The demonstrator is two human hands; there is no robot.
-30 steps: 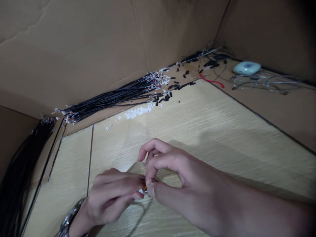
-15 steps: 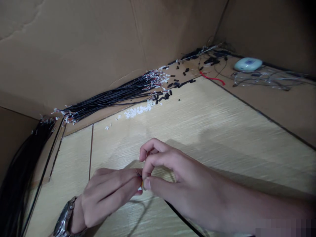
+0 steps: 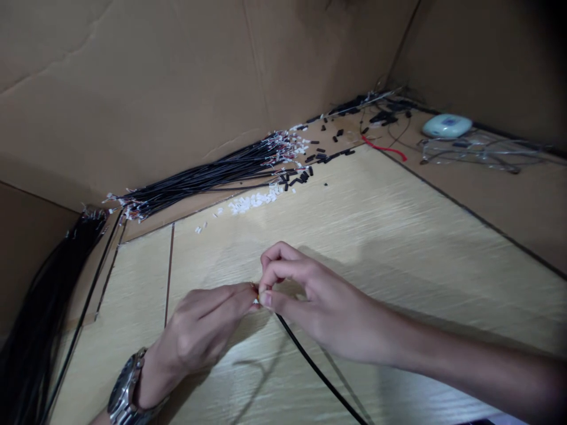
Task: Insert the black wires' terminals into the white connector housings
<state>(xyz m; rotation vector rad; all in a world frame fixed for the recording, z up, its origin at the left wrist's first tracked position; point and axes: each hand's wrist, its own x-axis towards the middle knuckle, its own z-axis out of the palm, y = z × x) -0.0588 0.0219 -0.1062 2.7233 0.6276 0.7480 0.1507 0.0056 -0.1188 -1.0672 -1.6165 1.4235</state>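
My left hand [image 3: 212, 321], closed in a pinch, points right over the board, a metal watch [image 3: 128, 383] on its wrist. Between its fingertips and those of my right hand shows a small white piece [image 3: 256, 301] like a connector, with thin coloured wires [image 3: 254, 287] beside it. My right hand [image 3: 310, 301] also pinches, thumb against index finger, at the wires; the fingertips of both hands meet and hide most of the wire ends. A black cable [image 3: 305, 357] leads from beneath the right fingers down to the bottom edge.
A bundle of black cables [image 3: 208, 174] with white-tipped ends lies along the cardboard wall. Near it are loose white pieces [image 3: 254, 200] and short black tubes [image 3: 303, 176]. More black cables [image 3: 53, 295] hang at left. A red wire [image 3: 384, 148], pale oval case [image 3: 447, 126] and eyeglasses [image 3: 469, 154] lie right.
Both hands have moved slightly up in the picture, still pinching together. More of the black cable shows beneath my right hand. The whole view has shifted slightly.
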